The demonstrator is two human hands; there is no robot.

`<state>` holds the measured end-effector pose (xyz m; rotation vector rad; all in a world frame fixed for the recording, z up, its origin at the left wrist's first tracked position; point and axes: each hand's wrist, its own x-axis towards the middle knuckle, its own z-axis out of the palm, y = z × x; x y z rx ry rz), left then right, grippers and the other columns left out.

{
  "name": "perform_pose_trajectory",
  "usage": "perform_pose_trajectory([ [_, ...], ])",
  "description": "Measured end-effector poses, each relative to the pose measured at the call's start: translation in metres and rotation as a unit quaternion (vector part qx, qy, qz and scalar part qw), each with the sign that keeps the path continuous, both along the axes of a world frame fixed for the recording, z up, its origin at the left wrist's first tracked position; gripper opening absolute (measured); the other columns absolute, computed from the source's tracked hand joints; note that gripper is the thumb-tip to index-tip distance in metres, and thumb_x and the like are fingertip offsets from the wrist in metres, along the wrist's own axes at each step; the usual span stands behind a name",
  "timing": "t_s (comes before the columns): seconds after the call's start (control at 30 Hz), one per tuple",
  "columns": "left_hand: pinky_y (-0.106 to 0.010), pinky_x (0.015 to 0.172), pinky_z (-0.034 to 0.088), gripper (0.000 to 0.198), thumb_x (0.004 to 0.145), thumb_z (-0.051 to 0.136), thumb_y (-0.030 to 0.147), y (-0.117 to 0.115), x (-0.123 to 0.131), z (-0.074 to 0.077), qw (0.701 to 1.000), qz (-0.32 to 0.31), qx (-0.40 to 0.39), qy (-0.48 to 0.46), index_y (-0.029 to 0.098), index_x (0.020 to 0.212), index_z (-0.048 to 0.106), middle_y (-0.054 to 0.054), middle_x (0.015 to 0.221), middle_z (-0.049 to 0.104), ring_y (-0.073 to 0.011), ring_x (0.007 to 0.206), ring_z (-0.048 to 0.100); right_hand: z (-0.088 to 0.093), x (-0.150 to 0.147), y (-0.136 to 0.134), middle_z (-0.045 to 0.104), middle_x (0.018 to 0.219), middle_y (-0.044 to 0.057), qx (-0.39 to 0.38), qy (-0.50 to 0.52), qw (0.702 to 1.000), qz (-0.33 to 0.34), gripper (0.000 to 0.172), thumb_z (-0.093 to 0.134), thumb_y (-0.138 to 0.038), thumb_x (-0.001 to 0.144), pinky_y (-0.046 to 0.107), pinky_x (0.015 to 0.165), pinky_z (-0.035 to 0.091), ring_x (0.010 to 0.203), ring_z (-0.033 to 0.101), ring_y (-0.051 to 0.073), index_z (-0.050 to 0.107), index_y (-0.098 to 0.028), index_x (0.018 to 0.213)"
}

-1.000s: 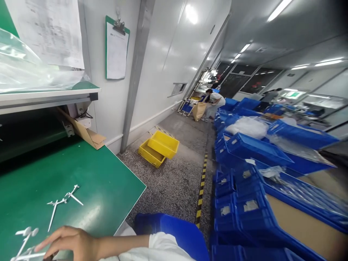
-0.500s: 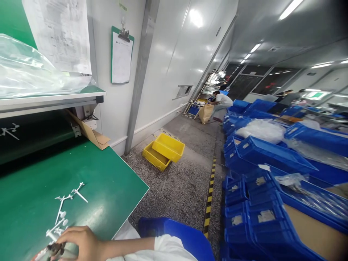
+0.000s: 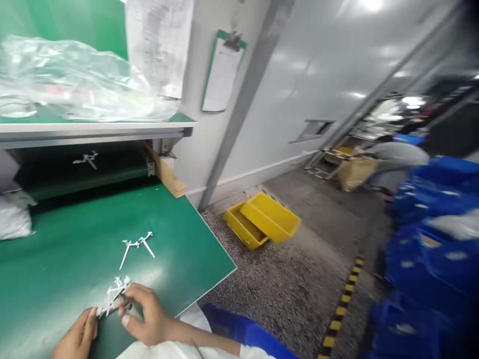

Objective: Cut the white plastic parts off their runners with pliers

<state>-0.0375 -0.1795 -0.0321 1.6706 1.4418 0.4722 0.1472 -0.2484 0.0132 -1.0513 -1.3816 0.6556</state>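
Observation:
Low over the green table point(image 3: 179, 259), my right hand point(image 3: 149, 314) is closed round a small pair of pliers point(image 3: 129, 303) with a dark metal head and pale handles. My left hand point(image 3: 78, 333) pinches the end of a branched white plastic piece point(image 3: 112, 294), right beside the pliers. Whether the jaws grip the plastic cannot be made out. Farther up the table lies another white plastic sprue point(image 3: 137, 243), with two thin tapered prongs.
A dark green conveyor belt point(image 3: 119, 172) under the shelf carries another white piece point(image 3: 90, 159). Clear plastic bags point(image 3: 82, 85) lie on the shelf. Yellow bins point(image 3: 271, 217) stand on the floor, blue crates point(image 3: 430, 269) at right. A person point(image 3: 396, 159) bends by a brown sack point(image 3: 355, 172).
My view has swung left, so the scene sits farther right. My left hand now shows with the white piece. On the belt, the other white piece shows farther right.

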Motion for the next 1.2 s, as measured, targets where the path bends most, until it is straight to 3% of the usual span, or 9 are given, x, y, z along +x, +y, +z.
perform_pose_trajectory([
  [0.1, -0.025, 0.047, 0.039, 0.053, 0.066, 0.045, 0.071, -0.008, 0.006, 0.017, 0.994, 0.054, -0.049, -0.081, 0.021, 0.05, 0.044, 0.002, 0.047, 0.044, -0.0151, 0.046, 0.044, 0.001, 0.004, -0.003, 0.059, 0.084, 0.004, 0.023, -0.054, 0.998, 0.012, 0.024, 0.049, -0.026, 0.071, 0.029, 0.073, 0.048, 0.078, 0.056, 0.016, 0.056, -0.019, 0.092],
  [0.2, -0.02, 0.037, 0.021, 0.052, 0.066, 0.048, 0.07, -0.014, 0.018, 0.035, 0.958, 0.161, -0.13, -0.2, 0.019, 0.059, 0.044, 0.006, 0.046, 0.035, -0.0083, 0.038, 0.027, -0.002, 0.006, -0.004, 0.056, 0.087, 0.005, -0.016, -0.124, 0.992, 0.01, 0.025, 0.048, -0.02, 0.071, 0.029, 0.073, 0.046, 0.081, 0.054, 0.016, 0.055, -0.018, 0.095],
  [0.37, -0.018, 0.036, 0.016, 0.047, 0.072, 0.046, 0.064, -0.011, 0.031, 0.045, 0.924, 0.206, -0.129, -0.297, 0.017, 0.071, 0.05, 0.006, 0.047, 0.042, -0.0057, 0.036, 0.024, -0.016, 0.001, -0.001, 0.055, 0.085, 0.004, -0.087, -0.242, 0.966, 0.009, 0.025, 0.048, -0.016, 0.074, 0.03, 0.072, 0.044, 0.079, 0.052, 0.017, 0.056, -0.018, 0.097],
  [0.7, -0.021, 0.039, 0.024, 0.049, 0.075, 0.037, 0.067, -0.016, 0.04, 0.034, 0.944, 0.164, -0.117, -0.261, 0.02, 0.062, 0.043, 0.005, 0.044, 0.042, -0.0077, 0.038, 0.03, -0.032, -0.008, 0.007, 0.059, 0.089, 0.006, -0.083, -0.301, 0.95, -0.015, 0.023, 0.048, -0.019, 0.078, 0.032, 0.074, 0.045, 0.084, 0.055, 0.019, 0.055, -0.018, 0.101],
  [1.2, -0.021, 0.041, 0.022, 0.045, 0.077, 0.037, 0.063, -0.013, 0.042, 0.032, 0.931, 0.183, -0.141, -0.281, 0.019, 0.065, 0.042, 0.006, 0.047, 0.042, -0.0069, 0.04, 0.029, -0.032, -0.012, 0.012, 0.057, 0.083, 0.004, -0.122, -0.279, 0.952, 0.003, 0.019, 0.046, -0.019, 0.079, 0.03, 0.07, 0.045, 0.077, 0.055, 0.017, 0.056, -0.019, 0.095],
])
